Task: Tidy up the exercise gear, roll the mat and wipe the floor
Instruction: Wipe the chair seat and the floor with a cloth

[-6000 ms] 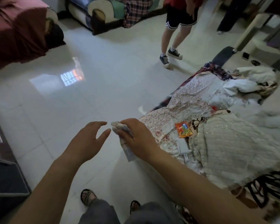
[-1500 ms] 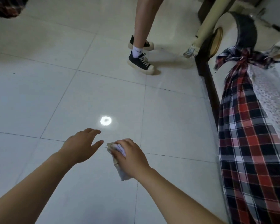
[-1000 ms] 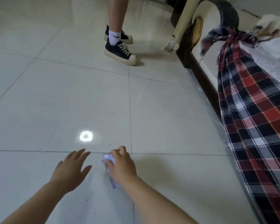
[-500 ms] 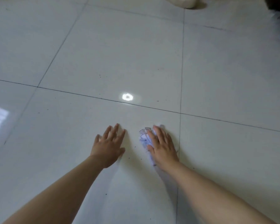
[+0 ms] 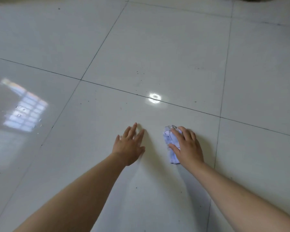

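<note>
Floor (image 5: 157,47), glossy pale tile cut into squares by thin dark grout lines, bears both your hands: your right hand (image 5: 186,144) lies flat, fingers straight, pressing a crumpled, bluish-white cloth (image 5: 169,139) onto the tile, the soft wad bulging out on the thumb side. Your left hand (image 5: 129,146) rests just beside it, apart from the cloth, fingers spread and straight. Dark specks dot the shine, which mirrors a round lamp glare (image 5: 154,97) ahead and a barred window reflection (image 5: 23,111) far left.
</note>
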Tool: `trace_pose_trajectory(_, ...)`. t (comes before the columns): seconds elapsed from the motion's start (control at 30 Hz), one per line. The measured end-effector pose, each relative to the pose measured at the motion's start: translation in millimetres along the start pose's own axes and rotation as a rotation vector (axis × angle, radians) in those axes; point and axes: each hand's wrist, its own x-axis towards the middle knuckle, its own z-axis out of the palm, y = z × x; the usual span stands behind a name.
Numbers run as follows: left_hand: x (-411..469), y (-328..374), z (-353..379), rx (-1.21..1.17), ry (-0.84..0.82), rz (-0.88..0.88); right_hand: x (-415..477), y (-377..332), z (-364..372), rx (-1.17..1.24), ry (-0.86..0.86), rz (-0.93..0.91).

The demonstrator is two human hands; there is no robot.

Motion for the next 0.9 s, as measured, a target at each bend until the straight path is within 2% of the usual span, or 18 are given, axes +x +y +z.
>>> trace_pose_trajectory(0.07, -8, -11, 3, -0.039, -0.001, -0.050, 11, -19, 7, 0.015, 0.012, 0.012)
trace_pose_trajectory(0.3, -52, -68, 22, -0.142, 0.007, -0.251, 28, -116, 52, 0.093, -0.082, -0.205)
trace_pose_trajectory(0.47, -95, -118, 43, -0.220, -0.007, -0.408, 35, -158, 78, 0.102, -0.085, -0.196)
trace_pose_trajectory(0.63, -123, -184, 54, -0.283, 0.169, -0.630, 42, -220, 103, 0.165, -0.132, -0.504)
trace_pose_trajectory(0.8, -127, -252, 62, -0.309, 0.271, -0.697, 59, -293, 137, 0.081, -0.274, -0.427)
trace_pose_trajectory(0.9, -119, -281, 69, -0.363, 0.298, -0.750, 75, -321, 159, 0.043, -0.273, -0.514)
